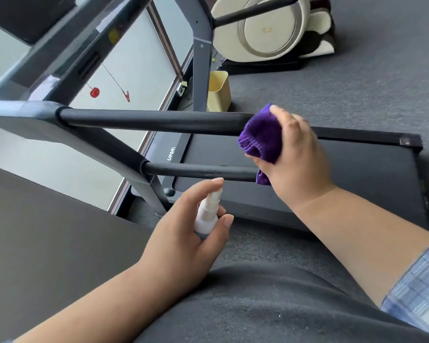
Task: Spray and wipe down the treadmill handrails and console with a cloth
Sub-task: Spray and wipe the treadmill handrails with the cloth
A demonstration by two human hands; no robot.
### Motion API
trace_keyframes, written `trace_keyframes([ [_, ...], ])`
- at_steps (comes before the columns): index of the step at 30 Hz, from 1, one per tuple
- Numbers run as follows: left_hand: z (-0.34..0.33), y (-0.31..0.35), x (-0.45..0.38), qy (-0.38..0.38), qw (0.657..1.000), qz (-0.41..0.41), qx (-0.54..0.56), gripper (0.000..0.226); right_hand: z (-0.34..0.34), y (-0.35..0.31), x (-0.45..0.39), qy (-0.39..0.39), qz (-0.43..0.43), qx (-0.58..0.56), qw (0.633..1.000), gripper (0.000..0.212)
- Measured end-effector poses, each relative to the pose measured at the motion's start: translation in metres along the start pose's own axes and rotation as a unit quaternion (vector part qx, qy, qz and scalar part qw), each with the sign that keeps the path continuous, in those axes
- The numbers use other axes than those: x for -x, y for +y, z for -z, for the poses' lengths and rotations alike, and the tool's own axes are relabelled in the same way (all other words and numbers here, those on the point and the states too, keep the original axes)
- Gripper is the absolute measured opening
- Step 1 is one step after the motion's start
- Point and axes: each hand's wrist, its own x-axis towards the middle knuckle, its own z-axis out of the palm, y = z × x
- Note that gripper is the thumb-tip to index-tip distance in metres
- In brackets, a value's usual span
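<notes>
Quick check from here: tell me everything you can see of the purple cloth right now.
The purple cloth looks like soft, plush microfibre with a stitched hem, bunched into a wad. The right hand grips it, fingers curled over the top, pressing it around the end of the upper black handrail. A loose corner hangs below the palm, in front of the lower handrail.

Carpeted room with a frosted window wall

Grey carpet (357, 78) covers the floor. A pale yellow bin (218, 91) stands on it; just beside the bin, toward the left, runs a frosted window (134, 78) with a brown frame, letting in soft daylight. Beyond the bin sits a cream, round-sided machine (260, 28) on a black base. Before the window hang a red round tag (94, 92) and a red clip (127, 95).
</notes>
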Motion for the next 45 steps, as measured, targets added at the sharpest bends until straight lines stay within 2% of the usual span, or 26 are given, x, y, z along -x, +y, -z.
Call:
trace_keyframes([
  [3,0.0,-0.002,-0.005,-0.007,1.0,-0.006,0.019,0.054,0.004,-0.028,-0.021,-0.026,0.073,0.128,0.989,0.079],
  [7,0.002,-0.004,-0.013,-0.018,0.999,-0.017,0.03,0.055,-0.004,-0.061,-0.043,-0.052,0.111,0.279,0.953,0.059],
  [11,0.009,-0.011,-0.015,-0.011,0.999,-0.014,0.031,0.055,-0.014,-0.081,-0.047,-0.08,0.151,0.327,0.93,0.051],
  [15,0.021,-0.025,-0.012,-0.005,0.999,-0.005,0.032,0.054,-0.031,-0.099,-0.053,-0.067,0.175,0.367,0.911,0.044],
  [30,0.123,-0.129,-0.018,0.022,0.999,-0.01,0.038,0.054,-0.14,-0.2,-0.077,-0.124,0.187,0.397,0.89,0.062],
  [40,0.205,-0.227,-0.009,0.02,0.998,-0.019,0.051,0.052,-0.236,-0.285,-0.097,-0.097,0.178,0.388,0.899,0.048],
  [45,0.221,-0.25,-0.007,-0.002,0.998,-0.039,0.043,0.053,-0.26,-0.308,-0.101,-0.075,0.169,0.379,0.907,0.046],
])
